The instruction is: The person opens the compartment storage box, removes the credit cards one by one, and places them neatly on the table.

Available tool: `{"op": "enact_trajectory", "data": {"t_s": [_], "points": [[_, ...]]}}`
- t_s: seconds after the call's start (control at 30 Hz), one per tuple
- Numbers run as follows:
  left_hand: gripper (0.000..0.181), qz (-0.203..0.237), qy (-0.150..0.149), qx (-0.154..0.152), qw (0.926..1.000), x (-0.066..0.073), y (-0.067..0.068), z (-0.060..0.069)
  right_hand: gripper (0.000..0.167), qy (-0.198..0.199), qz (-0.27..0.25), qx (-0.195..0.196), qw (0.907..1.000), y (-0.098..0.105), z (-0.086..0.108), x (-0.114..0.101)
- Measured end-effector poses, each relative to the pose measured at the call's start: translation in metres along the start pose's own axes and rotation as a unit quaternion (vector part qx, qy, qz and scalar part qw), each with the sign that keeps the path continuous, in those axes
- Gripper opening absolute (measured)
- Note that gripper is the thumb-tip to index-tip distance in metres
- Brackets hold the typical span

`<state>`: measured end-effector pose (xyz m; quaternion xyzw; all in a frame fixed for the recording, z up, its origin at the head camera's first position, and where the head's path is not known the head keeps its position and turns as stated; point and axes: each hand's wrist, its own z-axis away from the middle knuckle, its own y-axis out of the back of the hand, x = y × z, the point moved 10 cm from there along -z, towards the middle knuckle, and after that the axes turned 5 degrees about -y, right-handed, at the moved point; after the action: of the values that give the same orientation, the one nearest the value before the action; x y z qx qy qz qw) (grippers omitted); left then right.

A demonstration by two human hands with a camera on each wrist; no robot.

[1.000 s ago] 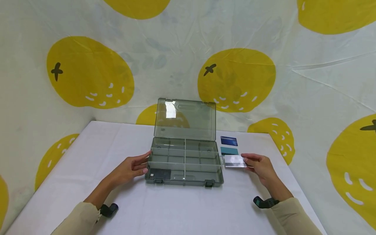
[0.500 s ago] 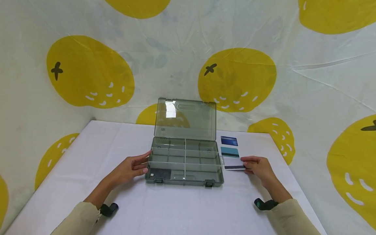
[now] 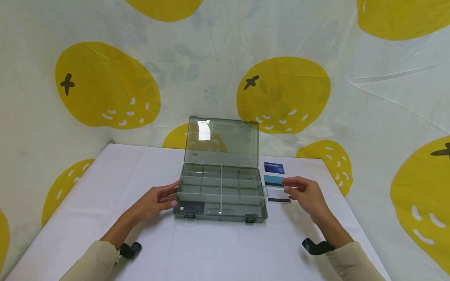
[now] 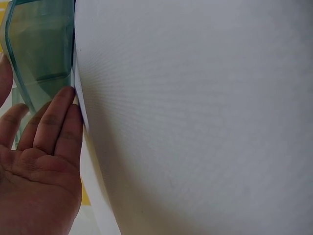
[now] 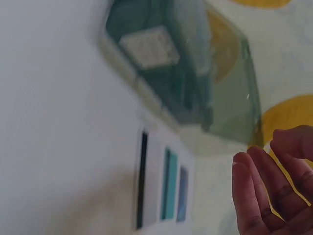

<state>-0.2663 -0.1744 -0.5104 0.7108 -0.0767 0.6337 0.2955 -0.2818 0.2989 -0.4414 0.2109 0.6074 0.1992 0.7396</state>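
Observation:
A smoky grey clear plastic divider box (image 3: 230, 219) stands with its lid (image 3: 221, 144) raised at the back. My left hand (image 3: 154, 201) rests its fairly straight fingers against the box's left side. Right of the box, a white card (image 3: 275, 194) with a black stripe lies nearest me. Beyond it are a teal card (image 3: 272, 178) and a dark blue card (image 3: 274, 168). My right hand (image 3: 309, 196) hovers above the white card's right end, holding nothing. In the right wrist view, its fingers (image 5: 279, 183) are loosely bent, apart from the cards.
Clear dividers split the box into several compartments. A dark flat piece (image 3: 194, 207) with a small pale square lies in the front left one. The white-covered table (image 3: 218, 253) ends at a patterned cloth backdrop (image 3: 211, 47). A pale label (image 5: 150, 46) is on the box's side.
The white card, tilted and held by my right hand before, has come down flat on the table. My right hand has let go and lifted up and away. The left hand stays put.

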Motion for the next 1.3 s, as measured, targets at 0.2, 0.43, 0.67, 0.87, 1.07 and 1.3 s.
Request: {"op": "enact_trajectory", "data": {"t_s": [0.2,0.43,0.67,0.87,1.07,1.3], "points": [[0.080,0.008,0.002,0.000,1.0000,-0.001,0.000,-0.001,0.036,0.045,-0.041,-0.054,0.9967,-0.029,0.020,-0.045],[0.080,0.006,0.008,0.002,0.9999,-0.002,0.000,0.000,0.030,0.094,-0.047,-0.110,0.9883,-0.070,0.036,-0.083],[0.080,0.009,0.006,0.001,0.9999,-0.001,-0.001,0.000,0.029,0.098,-0.071,-0.171,0.9779,-0.116,0.049,-0.103],[0.080,0.008,0.002,0.001,1.0000,-0.001,-0.001,-0.001,0.031,0.111,-0.094,-0.216,0.9656,-0.151,0.054,-0.119],[0.079,-0.002,0.002,0.000,1.0000,-0.001,-0.001,-0.001,0.029,0.104,-0.116,-0.241,0.9580,-0.183,0.053,-0.125],[0.079,0.005,0.000,-0.003,1.0000,0.000,-0.001,-0.001,0.032,0.088,-0.157,-0.274,0.9449,-0.217,0.051,-0.130]]}}
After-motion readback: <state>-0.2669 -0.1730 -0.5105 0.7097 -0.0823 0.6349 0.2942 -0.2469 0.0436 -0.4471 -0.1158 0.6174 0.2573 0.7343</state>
